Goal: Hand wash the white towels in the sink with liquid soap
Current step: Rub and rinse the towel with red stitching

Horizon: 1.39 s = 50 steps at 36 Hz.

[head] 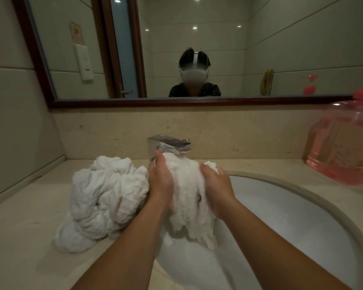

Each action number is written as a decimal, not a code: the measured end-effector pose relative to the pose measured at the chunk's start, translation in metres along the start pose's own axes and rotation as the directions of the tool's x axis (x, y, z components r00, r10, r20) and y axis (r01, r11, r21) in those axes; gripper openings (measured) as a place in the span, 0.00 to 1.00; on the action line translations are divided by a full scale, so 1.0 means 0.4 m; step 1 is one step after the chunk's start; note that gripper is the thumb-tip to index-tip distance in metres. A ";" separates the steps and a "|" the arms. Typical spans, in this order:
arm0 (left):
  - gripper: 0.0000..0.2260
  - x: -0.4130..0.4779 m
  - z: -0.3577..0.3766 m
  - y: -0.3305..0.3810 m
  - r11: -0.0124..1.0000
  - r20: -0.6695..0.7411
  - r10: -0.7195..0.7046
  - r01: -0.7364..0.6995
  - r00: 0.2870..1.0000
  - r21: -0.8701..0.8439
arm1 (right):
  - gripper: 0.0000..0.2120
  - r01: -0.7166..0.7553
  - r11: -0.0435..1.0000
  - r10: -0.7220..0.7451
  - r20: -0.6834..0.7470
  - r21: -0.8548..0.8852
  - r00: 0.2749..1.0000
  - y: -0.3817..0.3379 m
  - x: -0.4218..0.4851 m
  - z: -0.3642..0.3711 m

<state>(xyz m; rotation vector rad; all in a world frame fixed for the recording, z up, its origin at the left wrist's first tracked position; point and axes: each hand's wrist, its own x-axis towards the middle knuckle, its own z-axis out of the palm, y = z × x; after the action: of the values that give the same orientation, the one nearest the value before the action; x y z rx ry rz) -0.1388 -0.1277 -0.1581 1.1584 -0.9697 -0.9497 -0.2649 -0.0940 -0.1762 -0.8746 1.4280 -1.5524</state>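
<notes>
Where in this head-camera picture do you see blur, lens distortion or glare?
Head view: dim overall; ceiling lights glare as small spots in the mirror; the pink soap bottle at the right edge is smeared and stretched; the sink rim bows from the wide lens; the wet towel between left hand and right hand looks fairly sharp.

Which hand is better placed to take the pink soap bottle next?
Probably the right hand: the soap bottle stands right of the sink, far from the left hand. Both grip the towel.
</notes>
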 end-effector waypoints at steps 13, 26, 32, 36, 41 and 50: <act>0.25 -0.033 0.004 0.010 0.997 -0.041 -0.001 -0.002 0.999 -0.082 | 0.24 0.010 0.922 -0.026 -0.038 -0.387 0.999 0.000 0.011 -0.042; 0.27 -0.045 0.006 0.028 0.992 -0.063 -0.020 0.012 0.998 -0.123 | 0.23 -0.014 0.939 -0.010 -0.070 -0.343 0.997 0.006 0.033 -0.084; 0.24 -0.053 0.010 0.013 0.996 -0.083 0.073 -0.077 0.994 -0.050 | 0.22 0.102 0.750 -0.190 -0.064 -0.654 0.980 0.004 0.001 -0.042; 0.25 -0.054 0.008 0.018 0.995 -0.104 0.075 -0.081 0.992 -0.055 | 0.23 0.107 0.713 -0.169 -0.022 -0.693 0.985 -0.004 -0.010 -0.026; 0.25 -0.058 0.007 0.020 0.993 -0.107 0.097 -0.103 0.990 -0.055 | 0.23 0.116 0.690 -0.172 -0.007 -0.715 0.985 -0.009 -0.012 -0.040; 0.25 -0.055 0.003 0.023 0.994 -0.096 0.089 -0.095 0.991 -0.059 | 0.29 0.183 0.669 -0.322 -0.059 -0.720 0.945 -0.018 -0.022 -0.071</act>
<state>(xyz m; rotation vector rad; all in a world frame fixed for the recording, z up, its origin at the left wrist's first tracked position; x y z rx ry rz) -0.1456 -0.1057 -0.1514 1.0860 -0.9044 -0.8397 -0.2879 -0.0742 -0.1718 -1.4668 2.1863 -1.2766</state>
